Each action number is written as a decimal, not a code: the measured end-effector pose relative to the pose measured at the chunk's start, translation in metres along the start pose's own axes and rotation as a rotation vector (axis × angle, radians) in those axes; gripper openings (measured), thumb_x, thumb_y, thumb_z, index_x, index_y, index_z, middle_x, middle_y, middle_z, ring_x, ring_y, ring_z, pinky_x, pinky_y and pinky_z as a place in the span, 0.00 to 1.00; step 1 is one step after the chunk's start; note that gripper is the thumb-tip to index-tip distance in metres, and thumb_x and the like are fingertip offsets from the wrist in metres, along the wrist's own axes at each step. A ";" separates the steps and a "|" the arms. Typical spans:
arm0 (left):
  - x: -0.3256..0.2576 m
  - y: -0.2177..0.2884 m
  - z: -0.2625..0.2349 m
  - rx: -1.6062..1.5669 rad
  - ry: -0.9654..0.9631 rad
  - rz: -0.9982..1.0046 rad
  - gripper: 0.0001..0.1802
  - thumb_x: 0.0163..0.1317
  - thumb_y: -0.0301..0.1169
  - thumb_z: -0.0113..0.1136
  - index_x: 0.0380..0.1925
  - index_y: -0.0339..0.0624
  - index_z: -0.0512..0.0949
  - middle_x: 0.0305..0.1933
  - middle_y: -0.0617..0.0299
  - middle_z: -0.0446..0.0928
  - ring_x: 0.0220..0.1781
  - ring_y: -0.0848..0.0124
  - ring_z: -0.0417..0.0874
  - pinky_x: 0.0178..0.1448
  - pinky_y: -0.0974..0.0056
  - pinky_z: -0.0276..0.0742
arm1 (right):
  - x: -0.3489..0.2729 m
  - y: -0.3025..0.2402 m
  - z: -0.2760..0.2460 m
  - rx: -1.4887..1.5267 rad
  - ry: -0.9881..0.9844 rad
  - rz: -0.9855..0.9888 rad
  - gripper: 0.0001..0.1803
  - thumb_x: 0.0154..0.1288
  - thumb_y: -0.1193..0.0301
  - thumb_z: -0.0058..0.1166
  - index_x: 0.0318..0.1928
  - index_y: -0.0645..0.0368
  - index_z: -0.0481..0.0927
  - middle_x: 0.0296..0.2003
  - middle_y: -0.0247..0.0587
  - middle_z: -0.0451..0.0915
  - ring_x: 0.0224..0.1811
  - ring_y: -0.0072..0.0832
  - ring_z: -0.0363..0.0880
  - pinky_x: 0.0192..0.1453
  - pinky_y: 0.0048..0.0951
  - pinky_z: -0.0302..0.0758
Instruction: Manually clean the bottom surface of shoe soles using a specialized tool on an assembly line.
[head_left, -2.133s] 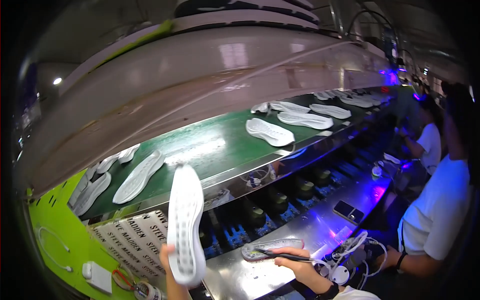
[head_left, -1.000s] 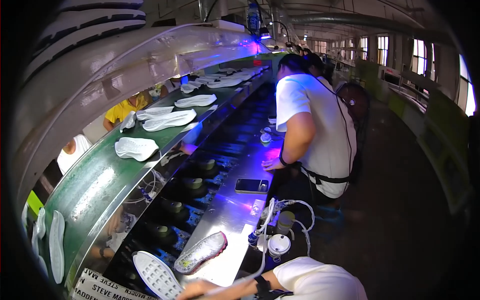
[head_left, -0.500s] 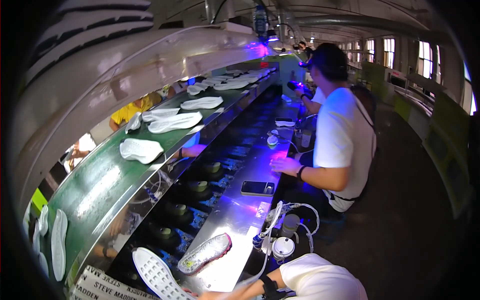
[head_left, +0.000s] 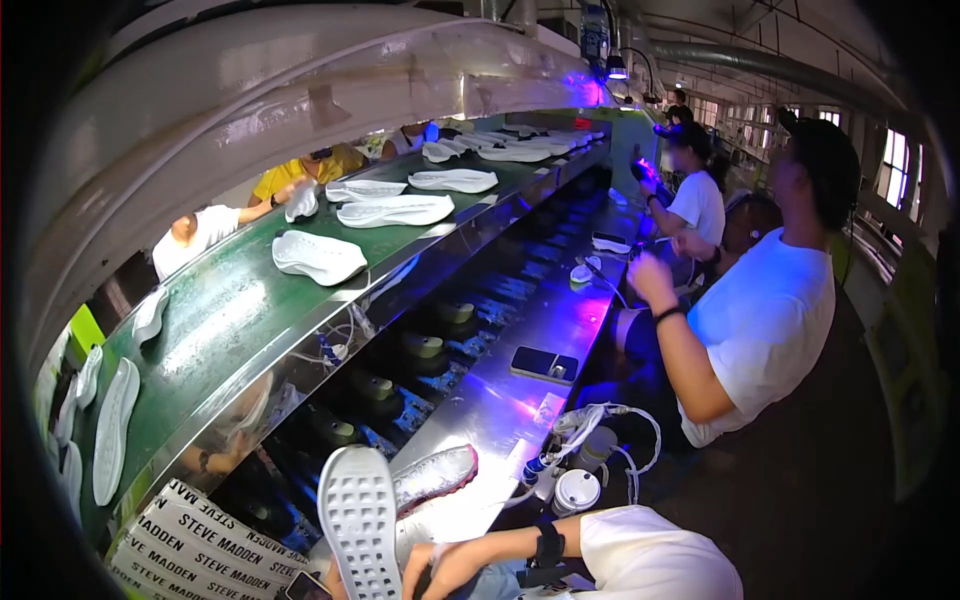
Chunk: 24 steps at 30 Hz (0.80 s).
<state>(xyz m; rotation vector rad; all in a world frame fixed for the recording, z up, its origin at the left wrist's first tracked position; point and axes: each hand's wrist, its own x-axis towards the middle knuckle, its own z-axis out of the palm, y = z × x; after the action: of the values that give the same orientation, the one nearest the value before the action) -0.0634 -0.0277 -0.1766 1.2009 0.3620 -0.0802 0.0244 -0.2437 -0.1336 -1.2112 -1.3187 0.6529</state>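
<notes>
A white shoe sole (head_left: pixel 358 510) stands nearly upright at the near end of the metal bench, its gridded underside showing. Just a sliver of my left hand (head_left: pixel 336 582) appears at the sole's lower left edge, closed on it; the rest is behind the sole. My right hand (head_left: pixel 445 570) is at the sole's lower right edge with curled fingers. What they hold, if anything, is too hidden to name. Behind the upright sole lies a greyish, glossy shoe piece (head_left: pixel 438 474) with a reddish rim, partly covered by it.
More white soles (head_left: pixel 395 211) lie along the green conveyor belt (head_left: pixel 215 300) at the left. A phone (head_left: pixel 544 364) rests on the metal bench (head_left: pixel 470 405). White-lidded cup (head_left: pixel 576 490) and tubes stand at its right edge. Printed cloth (head_left: pixel 200 545) lies near left. A co-worker (head_left: pixel 765 320) sits at right.
The sole has tipped more upright and shifted right, now covering part of the glossy shoe piece. More of my right hand shows. The nearest co-worker's hand has risen off the bench. The view has shifted.
</notes>
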 end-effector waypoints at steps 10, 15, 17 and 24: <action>-0.022 0.043 0.035 0.537 -0.153 0.286 0.25 0.58 0.21 0.60 0.57 0.35 0.69 0.51 0.52 0.77 0.51 0.66 0.79 0.56 0.63 0.76 | 0.013 -0.034 -0.016 -0.023 0.035 -0.058 0.16 0.47 0.78 0.57 0.40 0.64 0.86 0.31 0.47 0.85 0.34 0.31 0.83 0.38 0.29 0.77; 0.036 0.028 0.015 0.273 -0.256 -0.165 0.27 0.61 0.44 0.60 0.56 0.39 0.74 0.45 0.50 0.82 0.42 0.60 0.86 0.50 0.57 0.82 | 0.008 -0.053 -0.031 -0.085 -0.151 0.225 0.15 0.43 0.76 0.59 0.36 0.62 0.87 0.31 0.45 0.85 0.34 0.34 0.84 0.40 0.31 0.77; 0.039 0.035 0.018 0.246 -0.255 -0.338 0.26 0.61 0.43 0.61 0.55 0.38 0.75 0.46 0.51 0.82 0.43 0.62 0.85 0.50 0.59 0.82 | 0.014 -0.031 -0.023 -0.067 -0.056 -0.005 0.14 0.45 0.74 0.60 0.37 0.59 0.88 0.30 0.45 0.85 0.33 0.34 0.84 0.39 0.32 0.77; 0.046 0.059 0.028 0.103 -0.234 -0.927 0.22 0.64 0.39 0.61 0.53 0.36 0.78 0.50 0.55 0.81 0.49 0.69 0.83 0.51 0.65 0.80 | -0.003 -0.055 -0.042 -0.538 -0.229 0.050 0.08 0.56 0.71 0.59 0.36 0.52 0.87 0.35 0.34 0.83 0.52 0.36 0.72 0.56 0.36 0.66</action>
<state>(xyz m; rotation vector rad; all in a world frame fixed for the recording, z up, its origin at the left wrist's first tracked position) 0.0010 -0.0257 -0.1299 1.0243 0.6871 -1.0408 0.0487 -0.2750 -0.0770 -1.6395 -1.7290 0.4941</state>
